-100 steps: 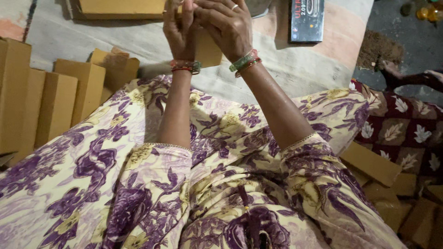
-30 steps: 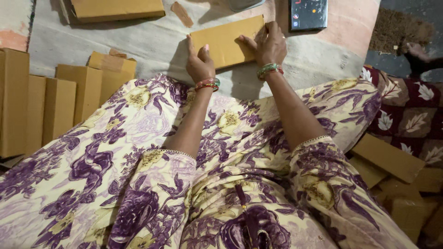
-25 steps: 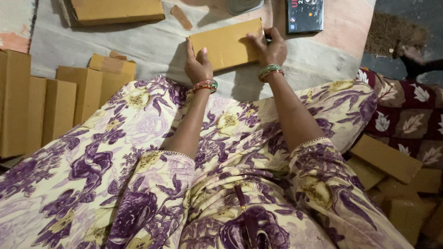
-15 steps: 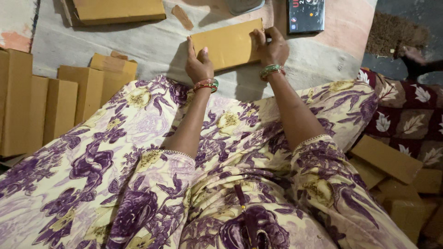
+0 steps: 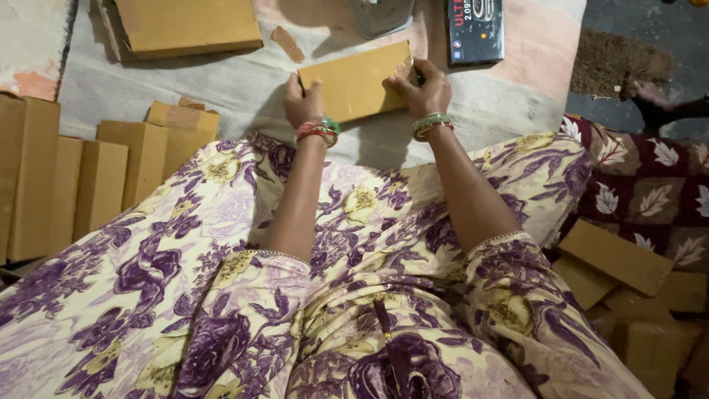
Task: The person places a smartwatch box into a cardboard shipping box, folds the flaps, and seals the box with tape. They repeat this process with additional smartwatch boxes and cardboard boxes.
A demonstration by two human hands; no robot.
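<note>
A flat tan cardboard box (image 5: pixel 358 80) lies on the pale cloth in front of my knees, tilted slightly up at its right end. My left hand (image 5: pixel 303 102) grips its left end, with an index finger raised along the edge. Its right end is held by my right hand (image 5: pixel 422 90), fingers curled over the corner. Bangles ring both wrists. My lap is covered by a cream and purple flowered garment (image 5: pixel 221 244).
Several upright tan boxes (image 5: pixel 88 185) stand in a row at the left. A larger flat box (image 5: pixel 188 28) lies at the top left, a small cardboard scrap (image 5: pixel 286 44) beside it. A dark printed box (image 5: pixel 474 29) and a grey container (image 5: pixel 380 15) sit beyond. More boxes (image 5: pixel 617 258) pile at the right by a maroon leaf-patterned cloth (image 5: pixel 650 177). Another person's hand (image 5: pixel 650 92) shows at the far right.
My hands came down from up close and set the box on the cloth. Over the last second the right hand shifted along the box's right end while the left stayed put.
</note>
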